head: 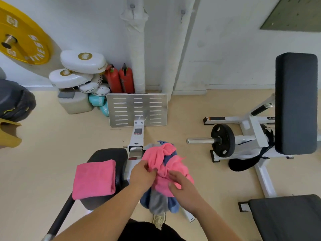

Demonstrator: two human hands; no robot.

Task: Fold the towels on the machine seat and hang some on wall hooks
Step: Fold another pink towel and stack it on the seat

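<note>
Gripping the crumpled towel, left hand and right hand face STARLIGHT-lettered pads.

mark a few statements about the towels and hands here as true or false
A folded pink towel lies on the black seat. True.
Both hands are empty. False: the left hand and right hand hold the crumpled pink towel.
A white towel hangs on a wall hook. True.
Only pink towels are piled up. False: a blue towel and a grey towel lie under the crumpled one.
</note>
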